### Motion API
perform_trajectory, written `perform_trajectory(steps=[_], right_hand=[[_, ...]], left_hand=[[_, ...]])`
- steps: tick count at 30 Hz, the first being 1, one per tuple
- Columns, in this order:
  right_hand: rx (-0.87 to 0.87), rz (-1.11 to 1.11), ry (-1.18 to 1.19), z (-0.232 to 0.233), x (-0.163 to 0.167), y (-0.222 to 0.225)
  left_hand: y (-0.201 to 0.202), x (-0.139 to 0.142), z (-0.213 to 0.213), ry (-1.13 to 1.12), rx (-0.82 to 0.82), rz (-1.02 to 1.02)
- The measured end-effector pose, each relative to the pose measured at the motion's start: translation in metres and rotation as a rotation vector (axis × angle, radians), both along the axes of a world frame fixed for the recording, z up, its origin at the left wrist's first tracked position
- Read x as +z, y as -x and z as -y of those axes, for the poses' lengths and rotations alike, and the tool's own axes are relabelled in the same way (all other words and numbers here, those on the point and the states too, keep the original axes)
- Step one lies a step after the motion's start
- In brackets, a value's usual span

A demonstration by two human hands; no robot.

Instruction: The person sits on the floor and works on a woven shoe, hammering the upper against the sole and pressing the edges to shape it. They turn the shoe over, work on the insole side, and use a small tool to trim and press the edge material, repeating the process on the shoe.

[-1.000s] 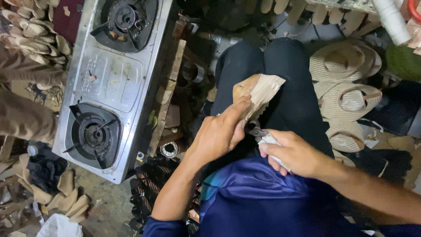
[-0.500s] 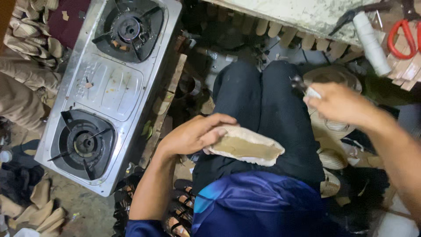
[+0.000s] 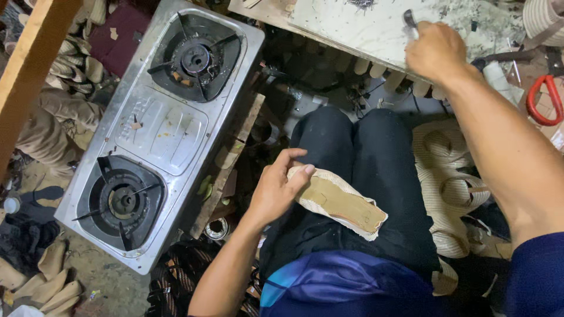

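Left hand (image 3: 275,191) pins the sole (image 3: 338,201) on the lap (centre frame) while right hand (image 3: 436,51), clutching a small tool (image 3: 409,19), reaches the tabletop (image 3: 352,29) at upper right.

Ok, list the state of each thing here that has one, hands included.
Left hand: gripping the end of the beige woven shoe sole, which lies flat across the lap.
Right hand: closed on a small dark metal tool, over the stained white worktop.
Steel two-burner gas stove: unlit, on the floor.
Red-handled scissors: lying unused.
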State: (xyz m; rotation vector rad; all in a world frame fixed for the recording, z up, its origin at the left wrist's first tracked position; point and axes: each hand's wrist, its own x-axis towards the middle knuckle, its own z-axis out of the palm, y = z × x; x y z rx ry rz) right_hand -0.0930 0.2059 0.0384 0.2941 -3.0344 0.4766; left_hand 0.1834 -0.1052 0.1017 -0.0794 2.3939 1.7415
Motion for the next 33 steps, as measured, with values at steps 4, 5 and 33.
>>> perform_trajectory(steps=[4, 5, 33], right_hand=[[0.077, -0.291, 0.085, -0.035, -0.015, -0.013], [0.13, -0.343, 0.116, -0.047, -0.017, -0.019], [-0.01, 0.133, 0.318, -0.055, 0.0, -0.298]], left_hand=[[0.013, -0.015, -0.018, -0.042, 0.133, 0.108], [0.018, -0.019, -0.021, -0.069, 0.133, 0.117], [0.148, -0.196, -0.176, -0.62, -0.222, 0.251]])
